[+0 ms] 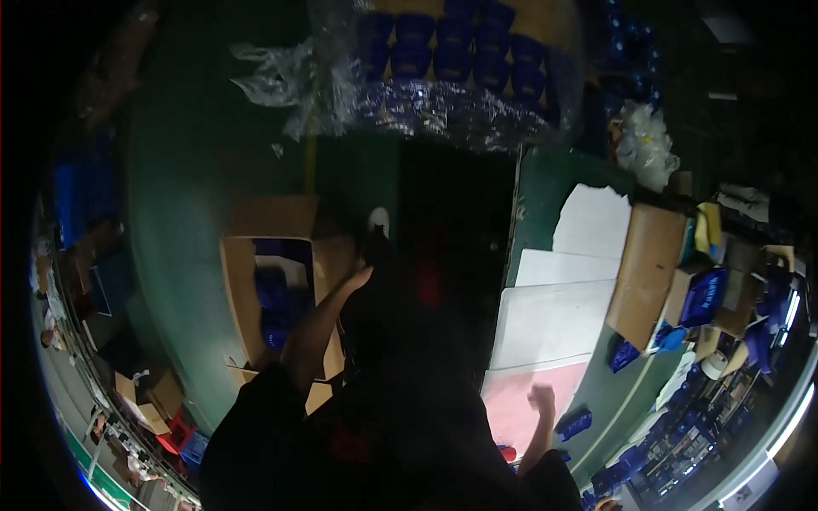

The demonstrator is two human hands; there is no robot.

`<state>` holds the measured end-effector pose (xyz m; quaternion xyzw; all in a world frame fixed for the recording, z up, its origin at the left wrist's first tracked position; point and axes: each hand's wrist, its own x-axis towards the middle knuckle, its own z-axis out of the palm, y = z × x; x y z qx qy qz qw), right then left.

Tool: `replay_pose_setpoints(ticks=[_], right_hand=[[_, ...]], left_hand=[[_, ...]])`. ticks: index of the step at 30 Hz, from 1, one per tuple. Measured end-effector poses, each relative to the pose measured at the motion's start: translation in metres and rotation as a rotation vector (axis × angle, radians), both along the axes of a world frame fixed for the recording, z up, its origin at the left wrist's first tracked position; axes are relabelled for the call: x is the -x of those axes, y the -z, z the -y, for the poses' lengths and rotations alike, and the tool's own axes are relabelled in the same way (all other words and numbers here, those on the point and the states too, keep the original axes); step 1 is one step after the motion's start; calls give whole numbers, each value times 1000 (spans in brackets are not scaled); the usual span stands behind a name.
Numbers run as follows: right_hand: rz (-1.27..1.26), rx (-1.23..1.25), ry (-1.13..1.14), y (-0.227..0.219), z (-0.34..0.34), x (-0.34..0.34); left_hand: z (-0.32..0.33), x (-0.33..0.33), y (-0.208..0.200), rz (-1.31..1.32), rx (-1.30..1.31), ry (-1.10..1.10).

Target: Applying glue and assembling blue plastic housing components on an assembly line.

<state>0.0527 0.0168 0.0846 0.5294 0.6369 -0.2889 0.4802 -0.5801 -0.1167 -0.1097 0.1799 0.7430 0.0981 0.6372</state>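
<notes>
My left hand point(361, 276) hangs beside an open cardboard carton point(241, 298), close to its right flap. Dim light hides its fingers, so whether it holds anything does not show. Inside the carton lie several dark blue things point(273, 288). Over a pink sheet point(520, 413) on the right is my right hand point(540, 397), its fingers curled in with nothing visible in them. White sheets point(554, 319) lie on the surface beyond the pink one.
Blue containers point(452, 61) under clear plastic wrap point(409, 115) sit at the far side. A white shoe point(379, 220) shows on the dark green floor point(183, 255). A brown carton point(646, 277) and blue packages point(704, 295) stand at the right. A red stool point(176, 434) is at lower left.
</notes>
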Motion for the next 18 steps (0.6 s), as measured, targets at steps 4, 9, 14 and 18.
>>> replay_pose_setpoints(ticks=[4,9,14,18], right_hand=[[-774,-181,1090,-69,-60,274],[-1009,246,549,-118,-113,455],[-932,183,492,-86,-161,479],[-840,97,279,-43,-238,543]], left_hand=[[75,84,-45,340,-225,-593],[89,199,-83,56,-148,-580],[63,240,-79,-148,124,-1188],[101,238,-60,403,14,-1403]])
